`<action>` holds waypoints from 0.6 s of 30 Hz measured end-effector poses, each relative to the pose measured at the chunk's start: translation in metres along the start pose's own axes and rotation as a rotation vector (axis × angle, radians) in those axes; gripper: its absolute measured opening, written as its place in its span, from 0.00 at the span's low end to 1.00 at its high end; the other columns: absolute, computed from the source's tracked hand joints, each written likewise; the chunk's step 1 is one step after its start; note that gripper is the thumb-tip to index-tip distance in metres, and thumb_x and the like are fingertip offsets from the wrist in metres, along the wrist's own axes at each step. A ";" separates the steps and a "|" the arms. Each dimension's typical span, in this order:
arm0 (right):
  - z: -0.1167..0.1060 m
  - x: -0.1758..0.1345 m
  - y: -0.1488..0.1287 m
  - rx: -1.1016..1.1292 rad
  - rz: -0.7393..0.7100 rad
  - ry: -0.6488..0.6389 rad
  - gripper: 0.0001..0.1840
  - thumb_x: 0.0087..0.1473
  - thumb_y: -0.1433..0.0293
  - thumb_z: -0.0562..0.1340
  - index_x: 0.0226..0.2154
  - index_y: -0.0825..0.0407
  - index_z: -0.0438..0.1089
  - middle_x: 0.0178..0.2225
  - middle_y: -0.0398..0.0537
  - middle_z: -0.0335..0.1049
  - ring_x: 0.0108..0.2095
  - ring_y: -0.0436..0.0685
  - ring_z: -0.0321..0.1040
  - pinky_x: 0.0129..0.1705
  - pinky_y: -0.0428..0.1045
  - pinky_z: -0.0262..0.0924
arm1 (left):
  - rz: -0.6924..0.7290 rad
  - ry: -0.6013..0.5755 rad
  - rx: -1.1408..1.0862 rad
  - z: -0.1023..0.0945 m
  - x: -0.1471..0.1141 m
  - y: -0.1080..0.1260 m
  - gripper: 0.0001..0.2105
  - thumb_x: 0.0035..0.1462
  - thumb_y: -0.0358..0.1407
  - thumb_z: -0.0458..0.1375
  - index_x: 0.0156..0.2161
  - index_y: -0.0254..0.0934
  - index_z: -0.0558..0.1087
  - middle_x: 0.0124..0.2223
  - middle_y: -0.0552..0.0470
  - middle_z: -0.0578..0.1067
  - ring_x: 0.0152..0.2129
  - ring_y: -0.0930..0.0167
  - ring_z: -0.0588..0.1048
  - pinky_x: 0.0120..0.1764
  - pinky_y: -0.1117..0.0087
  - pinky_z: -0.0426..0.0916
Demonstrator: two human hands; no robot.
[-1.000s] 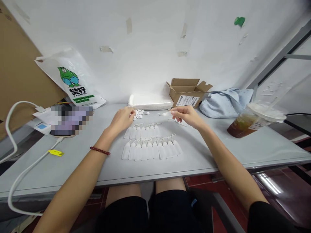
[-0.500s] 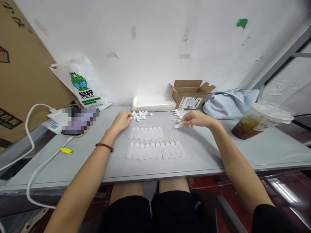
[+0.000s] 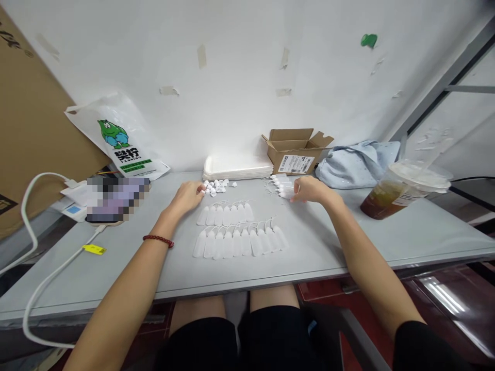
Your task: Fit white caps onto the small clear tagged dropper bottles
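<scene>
My left hand (image 3: 187, 197) rests at the left edge of a loose pile of small white caps (image 3: 219, 186), its fingertips closed on a white cap. On the far right side, my right hand (image 3: 309, 189) is closed around the end of a white squeeze bottle (image 3: 286, 194) with a thin nozzle. That bottle lies against a stack of similar bottles (image 3: 281, 180), partly hidden by my fingers. Between my arms, translucent bottles with thin curved nozzles lie side by side in two rows, a back row (image 3: 226, 214) and a longer front row (image 3: 240, 243).
Behind the caps lies a stack of white sheets (image 3: 237, 168) beside an open cardboard box (image 3: 296, 154). A blue cloth bag (image 3: 353, 167) and a cup of drink (image 3: 390, 196) stand right. A phone (image 3: 119, 201), white cable (image 3: 36, 304) and plastic bag (image 3: 127, 139) are left.
My right hand has brought its bottle back against the stack at the right. My left hand stays by the caps. The whole view has shifted slightly.
</scene>
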State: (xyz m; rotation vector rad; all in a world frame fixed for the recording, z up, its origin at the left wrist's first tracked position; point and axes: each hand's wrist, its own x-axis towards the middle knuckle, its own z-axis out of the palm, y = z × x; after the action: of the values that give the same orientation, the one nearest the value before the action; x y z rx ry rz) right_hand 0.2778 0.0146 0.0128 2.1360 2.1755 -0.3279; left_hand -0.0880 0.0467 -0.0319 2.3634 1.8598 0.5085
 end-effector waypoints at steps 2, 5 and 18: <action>0.001 0.001 0.000 -0.030 0.016 0.046 0.12 0.44 0.66 0.66 0.33 0.53 0.70 0.23 0.48 0.72 0.32 0.57 0.69 0.27 0.47 0.52 | 0.001 0.002 0.002 0.000 0.000 0.000 0.14 0.51 0.34 0.51 0.39 0.35 0.75 0.38 0.43 0.79 0.37 0.60 0.75 0.40 0.66 0.67; 0.003 0.002 -0.001 -0.045 0.011 0.070 0.13 0.45 0.64 0.66 0.33 0.54 0.70 0.26 0.51 0.73 0.34 0.58 0.69 0.27 0.47 0.51 | 0.008 -0.002 -0.001 -0.001 -0.001 0.000 0.14 0.51 0.35 0.51 0.39 0.35 0.75 0.38 0.42 0.79 0.37 0.60 0.76 0.40 0.65 0.67; -0.003 -0.006 -0.004 -0.027 0.037 0.021 0.15 0.45 0.64 0.66 0.36 0.54 0.67 0.25 0.47 0.73 0.30 0.56 0.71 0.27 0.47 0.54 | 0.024 -0.018 -0.032 -0.003 -0.002 0.007 0.14 0.50 0.35 0.52 0.39 0.32 0.76 0.38 0.42 0.79 0.37 0.60 0.75 0.40 0.66 0.66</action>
State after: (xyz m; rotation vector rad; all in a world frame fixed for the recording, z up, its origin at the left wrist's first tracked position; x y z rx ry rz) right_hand 0.2746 0.0093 0.0175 2.1722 2.1358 -0.2728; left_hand -0.0833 0.0424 -0.0274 2.3651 1.8040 0.5131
